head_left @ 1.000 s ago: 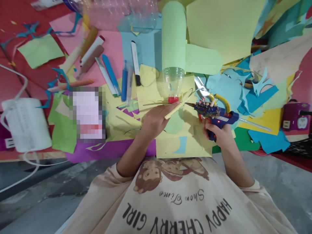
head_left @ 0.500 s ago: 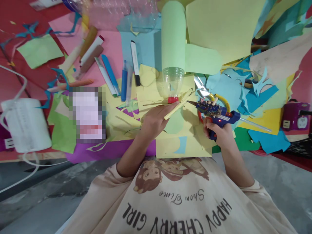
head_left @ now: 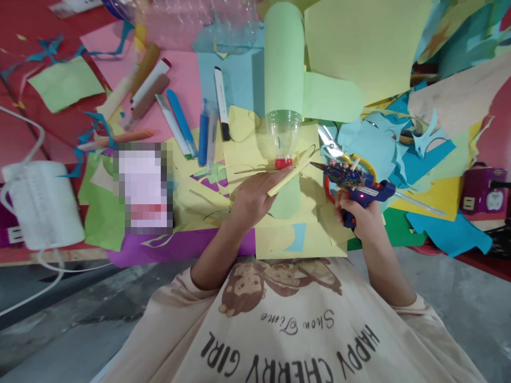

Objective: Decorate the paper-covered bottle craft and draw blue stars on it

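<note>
Glue gun (head_left: 357,190) had shifted slightly right since the earlier frame, nozzle farther off the yellow paper piece (head_left: 290,175). Head view: right hand (head_left: 368,217) clasped the gun's handle; left hand (head_left: 255,198) pinched the paper piece, just beside the red cap (head_left: 283,163). Small gap ran between nozzle and paper edge; scissors (head_left: 339,152) lay close behind the gun. Counted: one gun, one held paper piece, one pair of scissors, two hands.
</note>
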`<move>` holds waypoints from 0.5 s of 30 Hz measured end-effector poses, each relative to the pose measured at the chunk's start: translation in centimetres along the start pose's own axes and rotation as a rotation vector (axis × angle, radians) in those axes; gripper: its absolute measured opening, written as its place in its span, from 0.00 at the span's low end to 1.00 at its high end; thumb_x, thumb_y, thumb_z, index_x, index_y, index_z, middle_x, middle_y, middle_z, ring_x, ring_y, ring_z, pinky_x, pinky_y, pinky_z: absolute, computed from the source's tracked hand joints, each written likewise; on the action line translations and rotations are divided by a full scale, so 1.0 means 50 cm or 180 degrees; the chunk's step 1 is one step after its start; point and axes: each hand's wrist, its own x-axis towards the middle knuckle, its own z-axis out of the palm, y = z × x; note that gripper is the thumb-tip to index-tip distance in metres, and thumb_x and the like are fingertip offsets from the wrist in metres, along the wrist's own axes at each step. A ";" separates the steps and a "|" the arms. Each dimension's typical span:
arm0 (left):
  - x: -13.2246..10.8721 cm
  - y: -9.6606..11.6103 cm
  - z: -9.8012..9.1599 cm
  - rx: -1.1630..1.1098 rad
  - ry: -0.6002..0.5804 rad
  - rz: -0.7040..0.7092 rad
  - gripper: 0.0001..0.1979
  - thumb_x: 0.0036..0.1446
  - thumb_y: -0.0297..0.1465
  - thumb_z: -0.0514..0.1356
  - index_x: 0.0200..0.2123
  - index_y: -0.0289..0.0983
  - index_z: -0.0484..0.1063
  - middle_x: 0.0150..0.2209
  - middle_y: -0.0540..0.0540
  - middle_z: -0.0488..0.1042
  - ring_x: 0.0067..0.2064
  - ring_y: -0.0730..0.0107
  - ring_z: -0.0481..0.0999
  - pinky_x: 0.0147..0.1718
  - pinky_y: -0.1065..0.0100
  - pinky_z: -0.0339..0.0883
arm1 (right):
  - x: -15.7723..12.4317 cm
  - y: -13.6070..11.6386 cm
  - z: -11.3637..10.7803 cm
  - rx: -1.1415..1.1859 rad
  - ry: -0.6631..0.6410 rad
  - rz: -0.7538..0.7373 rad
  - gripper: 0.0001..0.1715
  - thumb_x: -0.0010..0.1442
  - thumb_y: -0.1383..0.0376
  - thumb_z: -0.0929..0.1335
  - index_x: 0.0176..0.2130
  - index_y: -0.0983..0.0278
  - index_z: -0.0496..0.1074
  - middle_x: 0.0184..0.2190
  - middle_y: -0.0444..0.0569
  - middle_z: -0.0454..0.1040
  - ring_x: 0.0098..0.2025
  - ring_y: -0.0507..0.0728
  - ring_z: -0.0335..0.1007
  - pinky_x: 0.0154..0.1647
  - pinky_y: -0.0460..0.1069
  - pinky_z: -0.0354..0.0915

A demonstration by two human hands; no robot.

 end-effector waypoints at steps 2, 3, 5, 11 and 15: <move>0.001 0.001 -0.001 0.0056 0.0018 0.0020 0.21 0.72 0.25 0.52 0.64 0.41 0.69 0.46 0.45 0.84 0.42 0.68 0.84 0.43 0.70 0.77 | 0.000 0.000 0.000 -0.0009 0.0030 0.0010 0.08 0.46 0.62 0.70 0.23 0.60 0.67 0.17 0.42 0.68 0.16 0.50 0.59 0.15 0.48 0.56; 0.002 0.002 -0.002 0.0093 0.0004 0.0008 0.20 0.72 0.26 0.51 0.63 0.40 0.70 0.46 0.45 0.84 0.42 0.69 0.84 0.43 0.70 0.77 | 0.000 0.000 0.000 -0.0016 0.0024 0.0012 0.08 0.46 0.62 0.70 0.23 0.60 0.67 0.17 0.41 0.68 0.16 0.50 0.59 0.15 0.48 0.56; 0.001 0.002 -0.003 0.0155 -0.0084 -0.0050 0.19 0.73 0.27 0.50 0.60 0.39 0.72 0.46 0.44 0.84 0.42 0.68 0.84 0.43 0.70 0.77 | 0.000 0.001 0.000 -0.0033 -0.0002 0.0017 0.08 0.47 0.62 0.70 0.23 0.59 0.66 0.18 0.41 0.68 0.16 0.50 0.59 0.15 0.48 0.56; 0.000 0.002 -0.003 0.0178 -0.0125 -0.0085 0.18 0.73 0.29 0.50 0.59 0.38 0.74 0.43 0.44 0.84 0.40 0.67 0.84 0.41 0.70 0.77 | 0.001 0.000 0.001 -0.0002 0.0030 0.0025 0.07 0.47 0.62 0.70 0.23 0.60 0.66 0.18 0.41 0.67 0.16 0.49 0.60 0.15 0.47 0.56; 0.003 0.003 -0.002 0.0061 0.0068 0.0051 0.21 0.71 0.24 0.52 0.63 0.40 0.70 0.45 0.45 0.84 0.41 0.69 0.83 0.43 0.71 0.75 | 0.001 -0.004 0.001 0.0052 0.0018 0.0088 0.07 0.45 0.62 0.70 0.23 0.60 0.66 0.17 0.41 0.67 0.16 0.50 0.60 0.15 0.47 0.55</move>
